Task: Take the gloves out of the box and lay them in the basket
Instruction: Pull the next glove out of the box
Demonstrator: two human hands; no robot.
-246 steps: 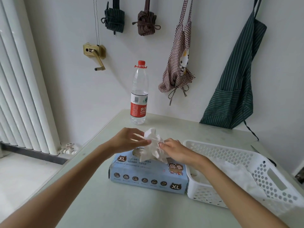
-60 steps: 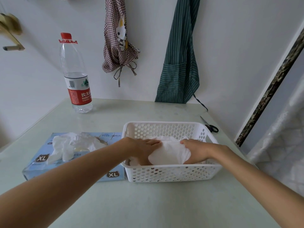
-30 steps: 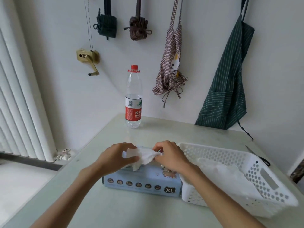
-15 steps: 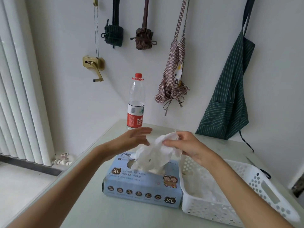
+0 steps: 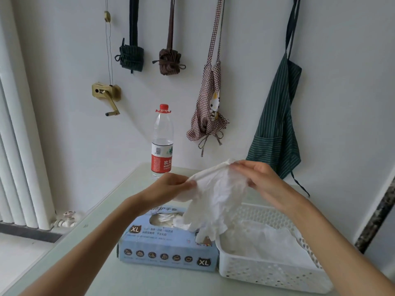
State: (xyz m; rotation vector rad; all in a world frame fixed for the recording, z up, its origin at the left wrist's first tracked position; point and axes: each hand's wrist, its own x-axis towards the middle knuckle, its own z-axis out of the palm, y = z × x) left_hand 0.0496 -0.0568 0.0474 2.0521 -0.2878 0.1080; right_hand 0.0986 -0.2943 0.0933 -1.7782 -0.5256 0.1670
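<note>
A white disposable glove [image 5: 215, 199] is held stretched in the air above the box and basket.

Its cuff is pinched at one end by the left hand [image 5: 168, 189] and at the other by the right hand [image 5: 259, 180]; its fingers are hung down over the blue XL glove box [image 5: 166, 251], which is set touching the white perforated basket [image 5: 269, 272] where more gloves [image 5: 263, 238] are laid.

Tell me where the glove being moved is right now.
In the head view the white glove hangs in mid-air at centre, pinched by the left hand and right hand, above the blue glove box and the white basket.
</note>
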